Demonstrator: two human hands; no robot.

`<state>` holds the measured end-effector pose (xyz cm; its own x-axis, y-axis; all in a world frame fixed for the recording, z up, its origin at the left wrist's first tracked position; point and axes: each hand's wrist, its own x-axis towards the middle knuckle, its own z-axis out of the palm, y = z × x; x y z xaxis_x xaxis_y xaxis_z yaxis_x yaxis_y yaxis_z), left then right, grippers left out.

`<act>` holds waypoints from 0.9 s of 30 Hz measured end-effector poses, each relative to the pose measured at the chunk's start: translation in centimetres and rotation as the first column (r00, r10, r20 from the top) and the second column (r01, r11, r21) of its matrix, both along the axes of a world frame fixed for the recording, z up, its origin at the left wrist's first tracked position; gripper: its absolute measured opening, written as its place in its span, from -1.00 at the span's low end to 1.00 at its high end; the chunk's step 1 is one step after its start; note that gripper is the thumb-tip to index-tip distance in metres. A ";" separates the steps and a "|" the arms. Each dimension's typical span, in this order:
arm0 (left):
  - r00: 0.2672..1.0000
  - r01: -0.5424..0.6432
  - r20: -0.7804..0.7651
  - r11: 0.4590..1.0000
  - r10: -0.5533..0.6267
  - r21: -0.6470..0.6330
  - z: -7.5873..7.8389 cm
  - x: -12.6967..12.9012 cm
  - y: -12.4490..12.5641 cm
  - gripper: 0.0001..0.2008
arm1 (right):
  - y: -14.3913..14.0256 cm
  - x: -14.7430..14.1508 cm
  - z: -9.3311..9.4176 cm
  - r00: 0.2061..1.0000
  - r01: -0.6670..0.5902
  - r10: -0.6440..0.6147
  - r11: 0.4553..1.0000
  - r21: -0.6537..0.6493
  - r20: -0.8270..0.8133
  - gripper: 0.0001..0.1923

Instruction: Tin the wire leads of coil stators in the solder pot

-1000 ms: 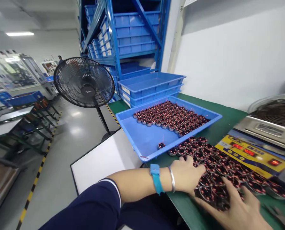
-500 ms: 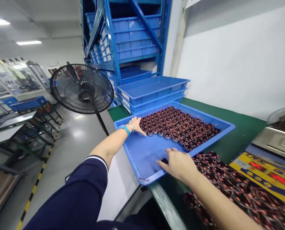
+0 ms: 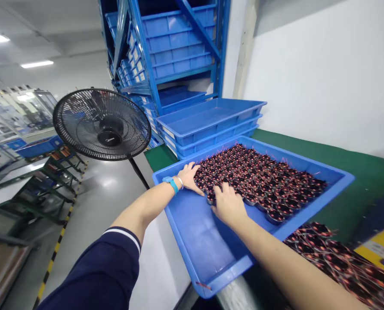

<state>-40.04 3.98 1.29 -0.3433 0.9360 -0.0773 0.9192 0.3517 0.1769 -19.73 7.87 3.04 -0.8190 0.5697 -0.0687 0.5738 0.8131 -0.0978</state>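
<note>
Both hands in the blue tray (image 3: 195, 228), on the green bench (image 3: 311, 148). Cups (image 3: 266, 181) with black tops and red wires stand packed side by side across its far and right part; near-left floor of the tray is bare blue.

Left hand (image 3: 188, 177): wide, fingers spread and thumb out, at the left end of the pack. Blue watch (image 3: 170, 180) and silver bracelet (image 3: 181, 182) on that wrist.

Right hand (image 3: 228, 204): fingers bent, at the near edge of the pack, just right of the left hand. One cup shows between the two hands; can't tell if the right is gripping it or only touching. Right forearm crosses over the near rim.

More cups, the loose pile (image 3: 343, 262), sit on the bench near right, outside the tray. Yellow box (image 3: 381, 249) beyond them, far right. Tray stack (image 3: 208, 118) just behind; black fan (image 3: 103, 125) left.
</note>
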 end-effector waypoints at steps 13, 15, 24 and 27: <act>0.954 0.235 0.165 0.967 -0.249 0.101 -1.1 0.9 -2.3 0.26 | 0.4 0.2 -1.0 0.996 -0.092 0.092 0.996 0.022 0.016 -0.26; 0.947 0.252 0.179 0.963 -0.266 0.098 -1.1 1.5 -2.7 0.28 | 0.0 0.3 -1.3 0.996 -0.087 0.087 0.996 0.010 0.013 -0.25; 0.989 0.119 0.089 0.993 -0.117 -0.019 -0.7 4.1 -3.5 0.26 | 1.1 0.1 -2.1 0.991 -0.127 0.125 0.991 -0.051 -0.036 -0.25; 0.983 0.176 0.050 0.984 -0.174 -0.027 -0.5 4.1 -3.5 0.20 | 1.6 0.0 -2.3 0.989 -0.142 0.138 0.988 -0.060 -0.060 -0.18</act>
